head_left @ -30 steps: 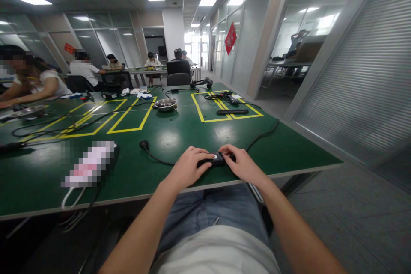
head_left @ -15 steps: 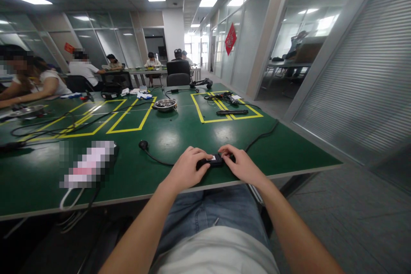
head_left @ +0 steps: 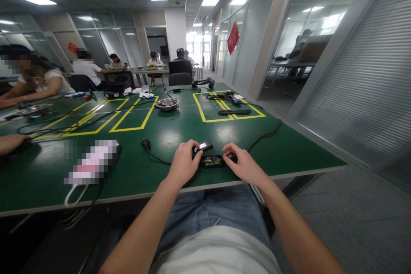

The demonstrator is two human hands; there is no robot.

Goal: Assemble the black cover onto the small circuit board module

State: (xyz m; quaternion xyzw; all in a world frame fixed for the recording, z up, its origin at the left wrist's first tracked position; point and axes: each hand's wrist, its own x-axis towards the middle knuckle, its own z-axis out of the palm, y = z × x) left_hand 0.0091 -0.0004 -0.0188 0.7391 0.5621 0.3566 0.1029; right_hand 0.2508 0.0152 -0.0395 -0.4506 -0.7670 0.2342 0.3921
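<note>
The black power adapter is in two parts in front of me at the table's near edge. My left hand (head_left: 186, 160) pinches the adapter's cover (head_left: 204, 146), a black shell with a white label, raised and tilted behind the base. Below it lies the adapter's base (head_left: 212, 161), its circuit board and copper-coloured coils exposed. My right hand (head_left: 240, 162) is closed at the right end of the base, where the cable leaves; the exact grip is partly hidden by the fingers. A black plug (head_left: 145, 144) on a cord lies left of my left hand.
A steel bowl (head_left: 167, 104) with small parts stands farther back. A black bar-shaped object (head_left: 234, 112) and tangled cables lie within yellow tape at right. A phone-like, blurred object (head_left: 94, 158) is at left. A co-worker's hand (head_left: 14, 143) rests at the left edge.
The adapter's cover has come off the base, lifted and tipped away by my left hand, baring the circuit board. My right hand stays at the right end. A co-worker's hand has appeared at left.
</note>
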